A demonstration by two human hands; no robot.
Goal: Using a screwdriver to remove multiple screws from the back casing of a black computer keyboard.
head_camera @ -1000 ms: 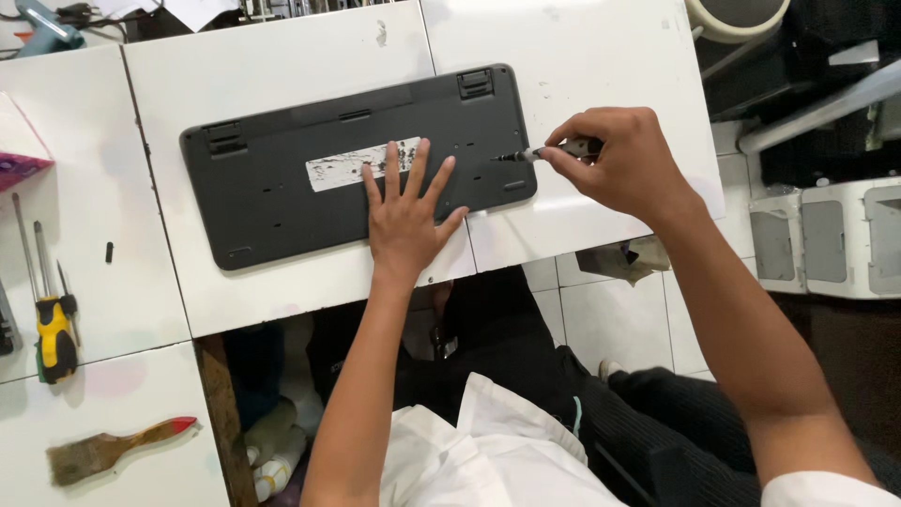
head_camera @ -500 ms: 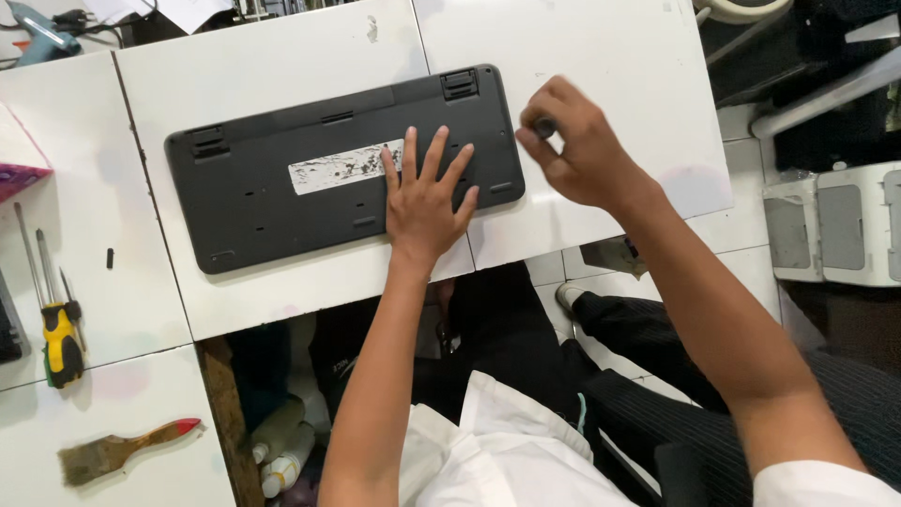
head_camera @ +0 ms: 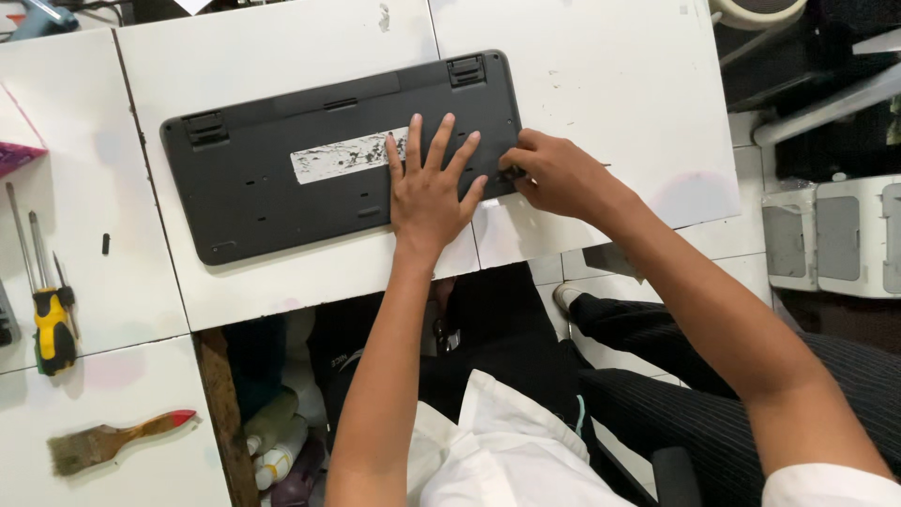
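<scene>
A black keyboard [head_camera: 282, 197] lies upside down on the white table [head_camera: 610, 75], with a torn white label on its underside. My left hand [head_camera: 432, 188] rests flat on the keyboard's right part, fingers spread, pressing it down. My right hand [head_camera: 558, 174] is at the keyboard's lower right edge, its fingers pinched around a thin dark tool [head_camera: 511, 173]. Only the tool's tip shows, touching the keyboard's edge.
Yellow-handled screwdrivers [head_camera: 52, 329] and a red-handled brush [head_camera: 113, 439] lie on the left tabletops. A small black piece [head_camera: 105, 243] sits near them, and a pink-edged object [head_camera: 19, 155] is at the far left. Bottles [head_camera: 272, 441] stand under the table, and white units [head_camera: 835, 235] on the floor at right.
My right hand has moved from the keyboard's upper right corner down to its lower right edge. My left hand stays flat on the keyboard.
</scene>
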